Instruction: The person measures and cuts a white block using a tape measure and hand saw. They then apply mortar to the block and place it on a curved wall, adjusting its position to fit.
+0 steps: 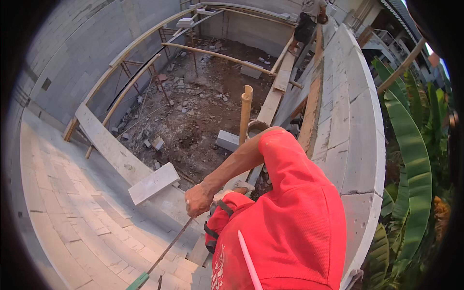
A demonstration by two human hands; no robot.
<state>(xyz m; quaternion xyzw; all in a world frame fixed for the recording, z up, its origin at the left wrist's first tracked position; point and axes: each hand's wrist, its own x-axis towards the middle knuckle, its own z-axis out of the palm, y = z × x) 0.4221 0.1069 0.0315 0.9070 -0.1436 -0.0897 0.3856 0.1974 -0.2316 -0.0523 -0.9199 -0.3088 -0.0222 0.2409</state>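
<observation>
From the red sleeve my right forearm reaches down and left. My right hand (198, 199) is closed around the upper end of a long, thin, dark tool (166, 250), seen nearly edge-on. A green piece (138, 281) sits at its far end, by the lower edge; I cannot make out the tool's exact kind. Close to the hand, a pale block (153, 183) lies on a plank (108, 147). Beside my wrist is red cloth with black straps (220, 217). A bare foot (243, 186) shows behind the forearm. My left hand is out of view.
A block wall top (350, 145) runs along the right, with banana leaves (413, 169) beyond. Bamboo poles (220, 58) and planks (270, 104) frame a rubble-strewn pit (193, 111). An upright bamboo post (245, 113) stands near my elbow. Another person (309, 24) works at the far right.
</observation>
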